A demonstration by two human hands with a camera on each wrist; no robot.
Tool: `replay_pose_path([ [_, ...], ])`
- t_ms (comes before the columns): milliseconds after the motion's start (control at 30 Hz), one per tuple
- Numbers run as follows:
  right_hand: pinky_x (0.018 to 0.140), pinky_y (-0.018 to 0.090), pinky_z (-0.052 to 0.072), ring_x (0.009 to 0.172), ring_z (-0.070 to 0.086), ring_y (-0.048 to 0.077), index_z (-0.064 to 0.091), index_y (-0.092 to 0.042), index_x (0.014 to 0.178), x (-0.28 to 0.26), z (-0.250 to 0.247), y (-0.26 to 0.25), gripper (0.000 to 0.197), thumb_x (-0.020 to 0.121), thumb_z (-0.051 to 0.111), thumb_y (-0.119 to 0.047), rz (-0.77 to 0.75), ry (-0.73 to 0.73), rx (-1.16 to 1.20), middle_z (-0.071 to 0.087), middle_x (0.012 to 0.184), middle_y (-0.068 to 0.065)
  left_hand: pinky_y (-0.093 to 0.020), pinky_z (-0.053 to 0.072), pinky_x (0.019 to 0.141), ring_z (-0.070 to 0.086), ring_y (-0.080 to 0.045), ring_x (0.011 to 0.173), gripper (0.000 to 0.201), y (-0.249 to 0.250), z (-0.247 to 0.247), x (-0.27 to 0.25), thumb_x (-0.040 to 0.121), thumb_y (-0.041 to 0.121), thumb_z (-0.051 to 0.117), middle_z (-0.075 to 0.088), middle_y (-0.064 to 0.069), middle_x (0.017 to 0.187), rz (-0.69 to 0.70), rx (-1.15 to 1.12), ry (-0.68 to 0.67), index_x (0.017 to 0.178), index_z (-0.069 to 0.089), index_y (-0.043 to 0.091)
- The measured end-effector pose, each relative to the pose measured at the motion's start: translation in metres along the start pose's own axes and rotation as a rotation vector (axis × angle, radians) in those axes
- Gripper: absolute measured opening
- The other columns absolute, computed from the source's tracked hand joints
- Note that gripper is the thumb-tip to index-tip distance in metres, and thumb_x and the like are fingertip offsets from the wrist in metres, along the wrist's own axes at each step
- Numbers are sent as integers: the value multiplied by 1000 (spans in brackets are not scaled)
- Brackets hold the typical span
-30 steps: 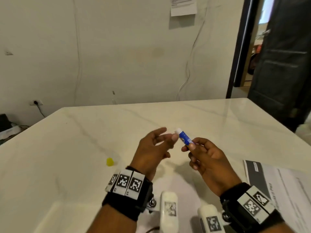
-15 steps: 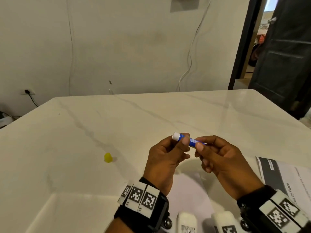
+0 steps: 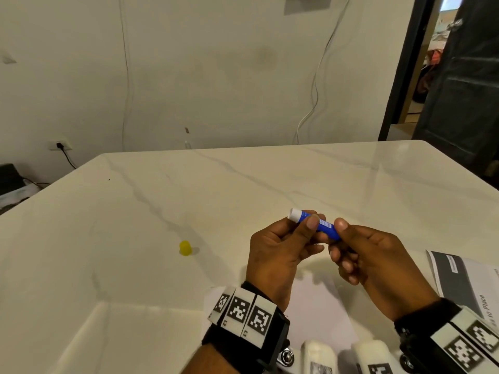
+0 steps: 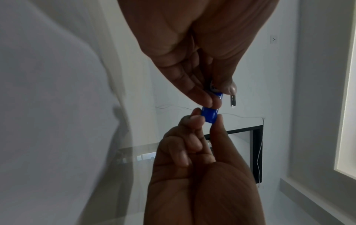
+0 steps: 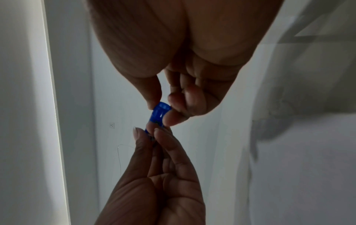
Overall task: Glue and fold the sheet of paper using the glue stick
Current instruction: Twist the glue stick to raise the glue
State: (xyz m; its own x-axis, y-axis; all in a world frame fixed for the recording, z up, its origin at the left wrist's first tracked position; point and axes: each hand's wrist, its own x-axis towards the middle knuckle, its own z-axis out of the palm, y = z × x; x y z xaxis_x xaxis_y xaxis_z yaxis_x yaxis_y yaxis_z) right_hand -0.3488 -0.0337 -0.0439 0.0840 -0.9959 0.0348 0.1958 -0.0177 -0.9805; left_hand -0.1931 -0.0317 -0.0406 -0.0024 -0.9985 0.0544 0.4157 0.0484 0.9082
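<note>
Both hands raised above the worktop (image 3: 135, 265), sharing one glue stick (image 3: 322, 225) between them. Left hand (image 3: 275, 255) pinching the front half of the blue tube with thumb and fingertips; right hand (image 3: 370, 260) pinching the back end the same way, remaining fingers curled in toward the palm. White end of the stick poking out past the left fingers, pointing away and to the left, tube tilted slightly upward. Middle of the tube mostly covered by the two thumbs, so only a strip of blue and a scrap of label visible in the head view.

Seen from the left wrist, just a short blue section (image 4: 210, 115) exposed between the two sets of fingertips (white end hidden behind the near palm). Seen from the right wrist, the round blue base (image 5: 161, 112) facing the camera, the rest lost behind fingers; both wrist views dim and backlit.

Plain sheet of paper (image 3: 318, 306) lying flat on the worktop under the hands, largely covered by them and by the wrist bands, lower edge cut off. Small yellow cap (image 3: 185, 248) standing alone to the left, well apart from the hands. Printed sheet (image 3: 464, 279) at the right edge, partly out of frame, text too blurred to read fully.
</note>
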Motion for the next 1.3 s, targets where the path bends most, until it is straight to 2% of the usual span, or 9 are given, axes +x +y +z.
replay_pose_path([
  [133, 57, 32, 49, 61, 54, 23, 77, -14, 98, 0, 1, -2, 35, 82, 71, -45, -90, -10, 5, 66, 75, 17, -28, 58, 78, 72, -19, 82, 29, 0, 0, 2, 85, 22, 70, 77, -11, 103, 11, -29, 16, 108, 74, 5],
  [267, 58, 30, 53, 58, 58, 23, 76, -16, 96, 1, 0, -1, 60, 56, 84, -60, -151, -19, -12, 70, 73, 16, -26, 58, 75, 70, -20, 80, 28, -1, 1, 1, 86, 20, 68, 76, -12, 105, -7, -59, 12, 108, 72, 3],
  [333, 52, 28, 51, 55, 56, 21, 77, -12, 90, 1, 0, -2, 56, 60, 81, -60, -134, 5, -17, 69, 71, 14, -27, 58, 76, 69, -20, 81, 29, -2, 0, 1, 87, 21, 67, 76, -13, 107, -6, -50, -2, 109, 72, 3],
  [467, 42, 30, 40, 47, 44, 20, 72, -6, 72, 0, 2, -3, 41, 90, 60, -40, -42, 37, -40, 59, 61, 14, -27, 58, 75, 68, -18, 76, 31, -3, 2, 1, 85, 23, 67, 76, -12, 106, 3, -45, -23, 109, 72, 3],
  [533, 45, 32, 43, 49, 46, 22, 72, -3, 77, 0, 3, -3, 43, 94, 55, -39, -40, 59, -59, 61, 62, 13, -27, 58, 74, 69, -18, 76, 29, -3, 1, 2, 88, 21, 66, 77, -12, 104, 17, -42, -33, 110, 71, 2],
  [733, 64, 36, 56, 61, 62, 24, 72, -15, 105, -2, 5, -4, 33, 75, 73, -27, -165, 20, -99, 76, 85, 12, -27, 59, 76, 72, -19, 78, 27, 1, -4, 6, 88, 20, 66, 77, -12, 105, 39, -61, 19, 108, 72, 4],
  [967, 62, 40, 53, 55, 58, 24, 73, -17, 91, -3, 5, -3, 19, 86, 64, -33, -192, 73, -212, 69, 70, 10, -28, 58, 77, 70, -20, 78, 32, -2, -1, 4, 86, 22, 67, 76, -13, 106, 40, -38, -1, 111, 71, 1],
  [1133, 57, 36, 49, 54, 53, 24, 73, -16, 79, -2, 7, -4, 44, 82, 54, -56, -132, 40, -269, 65, 64, 8, -27, 58, 76, 70, -18, 77, 35, -2, -2, 6, 84, 25, 67, 76, -12, 106, 56, -28, -15, 112, 70, 3],
  [1300, 66, 37, 56, 63, 64, 22, 71, -24, 103, -4, 10, -8, 33, 77, 66, -43, -216, 47, -225, 73, 77, 5, -26, 59, 75, 73, -21, 78, 35, 1, -4, 8, 82, 22, 67, 77, -13, 97, 73, -61, -19, 110, 70, 2],
])
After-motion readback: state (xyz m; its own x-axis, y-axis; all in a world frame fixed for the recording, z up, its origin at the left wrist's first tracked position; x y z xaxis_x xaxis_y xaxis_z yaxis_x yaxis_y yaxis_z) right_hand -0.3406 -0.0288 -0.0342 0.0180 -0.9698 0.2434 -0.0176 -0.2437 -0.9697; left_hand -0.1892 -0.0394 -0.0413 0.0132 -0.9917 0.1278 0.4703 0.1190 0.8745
